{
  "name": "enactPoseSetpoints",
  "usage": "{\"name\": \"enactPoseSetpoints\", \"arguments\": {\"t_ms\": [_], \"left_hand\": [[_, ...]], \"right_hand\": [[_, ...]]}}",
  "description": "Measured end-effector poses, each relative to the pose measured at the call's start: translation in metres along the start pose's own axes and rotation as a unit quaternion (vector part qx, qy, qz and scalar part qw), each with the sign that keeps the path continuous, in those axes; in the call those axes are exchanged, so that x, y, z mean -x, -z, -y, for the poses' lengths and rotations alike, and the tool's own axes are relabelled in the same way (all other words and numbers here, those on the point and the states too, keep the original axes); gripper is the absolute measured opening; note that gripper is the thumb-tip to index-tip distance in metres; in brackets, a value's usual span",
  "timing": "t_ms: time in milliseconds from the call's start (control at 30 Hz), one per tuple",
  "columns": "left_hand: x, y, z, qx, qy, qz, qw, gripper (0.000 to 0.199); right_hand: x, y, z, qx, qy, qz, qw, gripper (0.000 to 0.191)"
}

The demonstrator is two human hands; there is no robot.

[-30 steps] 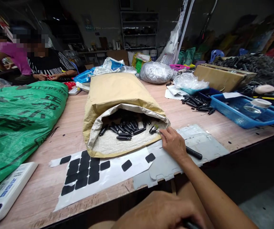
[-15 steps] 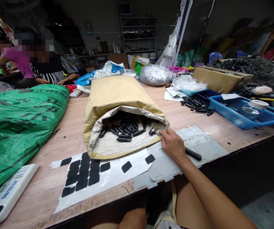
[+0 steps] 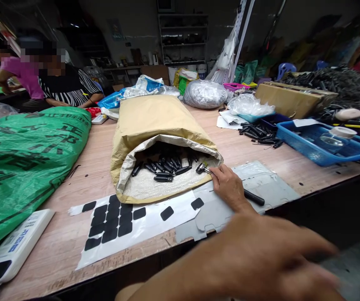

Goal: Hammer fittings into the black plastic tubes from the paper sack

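My right hand (image 3: pixel 228 186) is closed around a hammer (image 3: pixel 255 197) at the table's front edge. Its small metal head (image 3: pixel 200 168) sticks out past my fingers at the mouth of a tan woven sack (image 3: pixel 158 115), and its black handle end shows behind the hand. Inside the sack, on the pale lining, lie several black cylindrical pieces (image 3: pixel 167 165). Blurred in the foreground, my left hand (image 3: pixel 274 255) crosses over my right forearm, its fingers stretched apart and no object visible in it. Beneath the hammer is a grey plastic sheet (image 3: pixel 267 184).
White backing paper (image 3: pixel 155 228) with black square stickers lies before the sack. A green sack (image 3: pixel 36 154) and a white scale (image 3: pixel 20 242) are at left. Right of them stand a blue basket (image 3: pixel 320 150), a pile of black pieces (image 3: pixel 258 131) and a cardboard box (image 3: pixel 286 100). Two people sit back left.
My left hand has come up from my lap into the foreground, across my right forearm. My right hand keeps its place on the hammer. The view has shifted slightly.
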State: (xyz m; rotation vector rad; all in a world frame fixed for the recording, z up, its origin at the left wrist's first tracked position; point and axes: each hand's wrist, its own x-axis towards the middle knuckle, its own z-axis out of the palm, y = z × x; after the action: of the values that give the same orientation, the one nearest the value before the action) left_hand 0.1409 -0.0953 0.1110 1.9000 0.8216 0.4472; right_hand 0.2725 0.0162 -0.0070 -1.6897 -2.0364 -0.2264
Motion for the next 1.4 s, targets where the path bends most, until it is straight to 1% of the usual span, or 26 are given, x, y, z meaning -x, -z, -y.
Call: {"name": "enactPoseSetpoints", "arguments": {"t_ms": [33,67,100,133,167,200,233,267,300,367,400,467,533,633,667,733,800,900,967,1033,1133,1233,1300,1400], "left_hand": [[0.000,0.016,0.010,-0.021,-0.012,-0.021,0.999,0.031],[0.002,0.034,0.024,-0.060,-0.023,-0.079,0.995,0.026],[0.004,0.053,0.042,-0.123,-0.006,-0.160,0.979,0.023],[0.008,0.073,0.063,-0.191,0.028,-0.229,0.954,0.021],[0.013,0.093,0.085,-0.259,0.064,-0.281,0.922,0.020],[0.019,0.110,0.107,-0.320,0.098,-0.310,0.890,0.019],[0.024,0.126,0.126,-0.368,0.124,-0.321,0.864,0.018],[0.030,0.138,0.143,-0.399,0.141,-0.313,0.850,0.017],[0.034,0.146,0.157,-0.416,0.156,-0.304,0.843,0.017],[0.038,0.155,0.173,-0.424,0.175,-0.286,0.841,0.019],[0.037,0.156,0.176,-0.421,0.182,-0.281,0.843,0.019],[0.034,0.153,0.175,-0.408,0.187,-0.271,0.851,0.016],[0.029,0.146,0.168,-0.377,0.181,-0.252,0.873,0.012],[0.024,0.130,0.156,-0.301,0.151,-0.223,0.915,0.011],[0.023,0.125,0.153,-0.276,0.140,-0.218,0.926,0.011],[0.022,0.114,0.152,-0.235,0.123,-0.223,0.938,0.014],[0.023,0.107,0.156,-0.200,0.111,-0.246,0.942,0.016],[0.024,0.103,0.165,-0.167,0.093,-0.271,0.943,0.017],[0.025,0.103,0.169,-0.158,0.091,-0.273,0.944,0.017],[0.024,0.105,0.171,-0.148,0.094,-0.271,0.946,0.016],[0.022,0.106,0.171,-0.126,0.101,-0.269,0.950,0.016],[0.020,0.107,0.170,-0.115,0.118,-0.276,0.947,0.016],[0.019,0.108,0.169,-0.118,0.123,-0.277,0.946,0.013],[0.018,0.108,0.168,-0.125,0.115,-0.273,0.947,0.011]], "right_hand": [[0.000,0.000,0.000,0.000,-0.004,0.001,1.000,0.026],[0.000,0.000,0.001,0.000,-0.007,0.003,1.000,0.026],[0.000,0.000,0.001,0.000,-0.010,0.004,1.000,0.026],[-0.001,0.000,0.002,0.000,-0.011,0.005,1.000,0.026],[-0.001,0.000,0.002,-0.001,-0.010,0.006,1.000,0.026],[-0.001,0.000,0.002,-0.001,-0.009,0.006,1.000,0.026],[-0.001,0.000,0.002,-0.001,-0.009,0.006,1.000,0.026],[-0.001,0.000,0.002,0.000,-0.009,0.007,1.000,0.026],[-0.001,0.000,0.002,0.001,-0.008,0.007,1.000,0.026],[-0.002,0.000,0.002,0.002,-0.007,0.006,1.000,0.026],[-0.002,0.000,0.002,0.002,-0.006,0.005,1.000,0.026],[-0.002,0.000,0.002,0.001,-0.005,0.004,1.000,0.027],[-0.002,0.000,0.002,0.000,-0.006,0.007,1.000,0.026],[-0.002,0.001,0.003,0.002,-0.008,0.011,1.000,0.026],[-0.001,0.001,0.003,0.003,-0.008,0.010,1.000,0.026],[-0.001,0.002,0.003,0.005,-0.007,0.010,1.000,0.026],[-0.002,0.002,0.002,0.006,-0.005,0.012,1.000,0.026],[-0.003,0.004,0.000,-0.002,-0.002,0.024,1.000,0.027],[-0.002,0.008,0.002,-0.033,-0.008,0.022,0.999,0.029],[0.000,0.014,0.008,-0.095,-0.015,0.000,0.995,0.031],[0.007,0.027,0.028,-0.227,-0.001,-0.025,0.973,0.031],[0.016,0.038,0.055,-0.324,0.030,0.002,0.946,0.030],[0.022,0.040,0.071,-0.347,0.046,0.016,0.937,0.032],[0.029,0.036,0.084,-0.337,0.061,0.007,0.940,0.037]]}}
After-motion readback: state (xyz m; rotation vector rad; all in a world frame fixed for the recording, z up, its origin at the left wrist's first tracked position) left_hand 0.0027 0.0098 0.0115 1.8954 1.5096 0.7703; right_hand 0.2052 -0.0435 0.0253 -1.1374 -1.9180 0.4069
